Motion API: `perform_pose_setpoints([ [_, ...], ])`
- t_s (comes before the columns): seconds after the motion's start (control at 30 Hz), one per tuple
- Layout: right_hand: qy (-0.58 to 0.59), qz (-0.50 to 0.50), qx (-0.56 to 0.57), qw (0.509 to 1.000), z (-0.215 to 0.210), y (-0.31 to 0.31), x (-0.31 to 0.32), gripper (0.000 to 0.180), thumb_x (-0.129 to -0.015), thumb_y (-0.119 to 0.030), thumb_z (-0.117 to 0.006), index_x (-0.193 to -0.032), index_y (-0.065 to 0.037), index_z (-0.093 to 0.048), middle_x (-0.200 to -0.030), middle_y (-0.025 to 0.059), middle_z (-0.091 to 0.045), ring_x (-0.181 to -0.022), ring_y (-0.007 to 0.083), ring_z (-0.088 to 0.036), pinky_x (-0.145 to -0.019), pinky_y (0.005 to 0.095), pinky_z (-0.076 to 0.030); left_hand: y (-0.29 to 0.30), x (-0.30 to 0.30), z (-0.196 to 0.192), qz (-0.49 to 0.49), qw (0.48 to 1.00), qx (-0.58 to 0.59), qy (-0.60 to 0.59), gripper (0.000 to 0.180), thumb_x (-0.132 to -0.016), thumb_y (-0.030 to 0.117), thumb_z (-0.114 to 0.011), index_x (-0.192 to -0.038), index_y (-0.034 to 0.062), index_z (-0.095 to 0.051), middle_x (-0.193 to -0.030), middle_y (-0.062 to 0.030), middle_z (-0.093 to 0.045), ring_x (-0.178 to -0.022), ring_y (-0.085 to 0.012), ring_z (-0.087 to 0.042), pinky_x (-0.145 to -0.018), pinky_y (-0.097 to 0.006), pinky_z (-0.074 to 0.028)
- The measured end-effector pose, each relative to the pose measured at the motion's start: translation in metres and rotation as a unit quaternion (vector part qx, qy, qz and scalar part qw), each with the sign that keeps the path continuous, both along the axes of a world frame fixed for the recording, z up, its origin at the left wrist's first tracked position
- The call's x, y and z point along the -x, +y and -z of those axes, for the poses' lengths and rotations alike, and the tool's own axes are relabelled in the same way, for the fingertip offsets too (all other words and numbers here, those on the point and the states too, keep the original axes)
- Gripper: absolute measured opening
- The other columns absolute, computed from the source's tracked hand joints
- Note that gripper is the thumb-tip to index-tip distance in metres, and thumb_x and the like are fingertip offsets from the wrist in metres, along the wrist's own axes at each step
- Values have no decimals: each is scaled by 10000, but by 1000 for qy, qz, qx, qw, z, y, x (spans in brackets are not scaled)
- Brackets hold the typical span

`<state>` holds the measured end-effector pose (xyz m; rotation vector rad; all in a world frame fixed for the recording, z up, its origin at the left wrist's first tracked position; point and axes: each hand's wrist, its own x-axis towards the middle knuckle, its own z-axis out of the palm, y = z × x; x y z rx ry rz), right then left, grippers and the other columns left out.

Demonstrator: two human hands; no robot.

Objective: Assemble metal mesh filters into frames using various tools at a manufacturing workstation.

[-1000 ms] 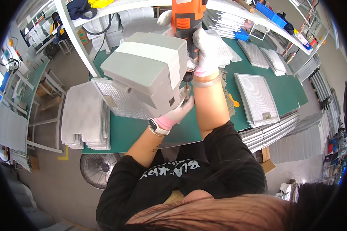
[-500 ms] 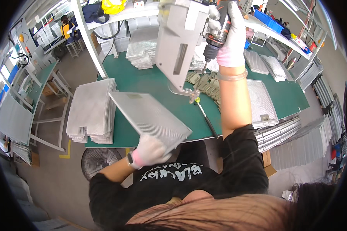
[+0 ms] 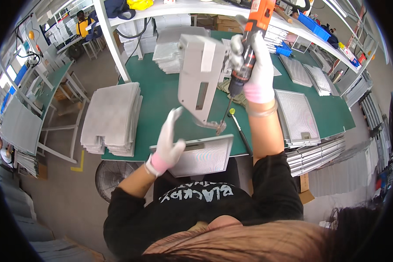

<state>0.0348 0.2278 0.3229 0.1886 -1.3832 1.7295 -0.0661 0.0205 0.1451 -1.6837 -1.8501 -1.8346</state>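
A person stands at a long workbench topped with a dark green mat (image 3: 161, 98), seen from above, both hands in white knit gloves with pink cuffs. The right hand (image 3: 255, 70) is raised high over the bench, forearm nearly vertical, its fingers closed tight around the grip of an orange and black electric screwdriver (image 3: 249, 41) that hangs point down. The screwdriver's long thin metal bit (image 3: 225, 114) slants down toward the lower corner of a pale grey sheet-metal bracket (image 3: 199, 78), a tall, flat folded piece with a rectangular slot cut in it, which stands tilted above the bench; what holds it up cannot be made out. The left hand (image 3: 168, 144) is lower and nearer the body, elbow bent, palm open and fingers spread and pointing upward, gripping nothing; it rests at or just over the left end of a flat rectangular silver mesh filter panel (image 3: 203, 155) with a plain metal frame. That panel lies at the near edge of the bench, overhanging it toward the person. Beside the bit, a slim black hand screwdriver with a yellow-green end (image 3: 239, 129) lies on the mat. To the left sits a tall, slightly ragged stack of grey sheet-metal pieces (image 3: 111, 118). To the right another framed mesh filter panel (image 3: 297, 115) lies flat, its fine grid catching the light, above a stack of similar panels at the bench edge.
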Motion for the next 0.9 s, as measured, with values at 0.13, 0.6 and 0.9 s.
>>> perform_pose_setpoints([
  [0.13, -45, 27, -3, 999, 34, -19, -2, 639, -973, -449, -529, -1459, -72, -352, -731, 16, -482, -491, 64, -417, -419, 210, -315, 54, -7, -7, 189, 970, -46, -145, 453, -994, 132, -324, -1404, -58, -360, -1302, -214, -554, -1202, -314, -562, -1073, -404, -394],
  [0.6, 28, 47, 64, 996, 71, -16, -14, 541, -984, -402, -545, -1394, -99, -362, -777, 46, -549, -566, 115, -535, -491, 242, -435, 63, -6, -58, 270, 936, -35, -222, 451, -1071, 264, -287, -1399, -34, -372, -1297, -178, -560, -1185, -230, -575, -913, -361, -541],
  [0.9, 58, 17, 71, 996, 48, -11, -8, 498, -983, -391, -546, -1360, -96, -411, -760, 50, -562, -528, 117, -516, -472, 250, -415, 60, -7, -62, 321, 916, -59, -235, 579, -1076, 368, -236, -1460, -64, -264, -1391, -188, -485, -1279, -268, -505, -1096, -399, -370],
])
